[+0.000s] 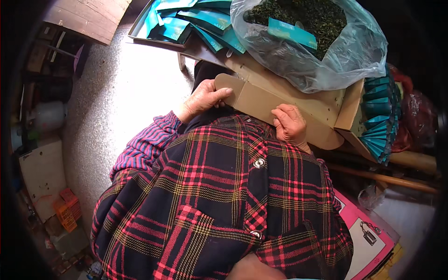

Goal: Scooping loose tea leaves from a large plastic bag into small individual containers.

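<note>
Before me lies an open cardboard box point(316, 112), its long front flap point(260, 102) turned toward my body. My left hand point(204, 98) grips the rounded tab point(229, 85) at the flap's left end, thumb on top. Over the flap's near edge my right hand point(289, 123) is curled; whether it pinches the cardboard is hidden. A clear plastic bag point(280, 68) of dried, chopped leaves point(329, 21) rests across the box's far side. On the leaves lies a teal packet point(292, 33).
Teal packets point(210, 19) overlap in a shallow tray point(140, 22) at upper left. More teal packets point(376, 115) stand fanned at the right, beside a red plastic bag point(416, 115). A wooden pole point(381, 178) runs below. Stored goods and an orange box point(66, 210) line the left.
</note>
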The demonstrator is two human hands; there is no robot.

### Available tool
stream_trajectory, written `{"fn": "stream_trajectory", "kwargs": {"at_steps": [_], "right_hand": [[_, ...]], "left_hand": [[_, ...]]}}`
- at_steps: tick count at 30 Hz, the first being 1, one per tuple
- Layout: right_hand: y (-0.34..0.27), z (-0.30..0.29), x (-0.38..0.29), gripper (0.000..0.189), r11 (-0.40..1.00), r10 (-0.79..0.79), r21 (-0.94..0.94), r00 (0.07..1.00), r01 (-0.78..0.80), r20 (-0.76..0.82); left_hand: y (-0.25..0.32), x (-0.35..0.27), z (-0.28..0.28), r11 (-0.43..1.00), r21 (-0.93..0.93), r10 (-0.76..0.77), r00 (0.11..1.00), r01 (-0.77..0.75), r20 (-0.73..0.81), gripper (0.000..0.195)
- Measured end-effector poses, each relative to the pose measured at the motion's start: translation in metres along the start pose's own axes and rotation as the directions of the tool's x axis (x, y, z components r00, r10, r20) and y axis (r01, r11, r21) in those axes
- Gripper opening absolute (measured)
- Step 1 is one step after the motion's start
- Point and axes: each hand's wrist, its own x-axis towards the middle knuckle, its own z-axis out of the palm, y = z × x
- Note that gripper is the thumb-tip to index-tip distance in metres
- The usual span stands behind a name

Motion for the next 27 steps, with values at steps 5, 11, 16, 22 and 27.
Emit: {"fn": "stream_trajectory", "kwargs": {"at_steps": [5, 11, 16, 22, 27], "right_hand": [[0.004, 0.000, 0.000, 0.023, 0.998, 0.064, 0.005, 0.997, -0.064, 0.040], [0.010, 0.001, 0.002, 0.022, 0.997, 0.058, 0.055, 0.996, -0.062, 0.074], [0.011, -0.003, 0.006, 0.021, 0.992, 0.096, 0.068, 0.990, -0.104, 0.105], [0.018, 0.002, 0.012, 0.017, 0.991, 0.084, 0.091, 0.985, -0.098, 0.150], [0.020, 0.000, 0.015, 0.014, 0.990, 0.085, 0.096, 0.985, -0.100, 0.150]], "left_hand": [[-0.002, -0.003, 0.002, 0.998, 0.019, -0.058, 0.998, 0.057, 0.038, 0.032], [-0.014, -0.011, 0.005, 0.993, -0.026, -0.111, 0.994, 0.111, 0.012, 0.033], [0.001, -0.001, 0.004, 0.998, -0.061, -0.013, 1.000, 0.012, -0.004, 0.035], [0.028, 0.020, -0.019, 0.925, 0.373, 0.130, 0.981, -0.067, -0.146, 0.024], [0.079, 0.021, -0.010, 0.546, 0.836, 0.245, 0.964, -0.047, -0.106, 0.022]]}}
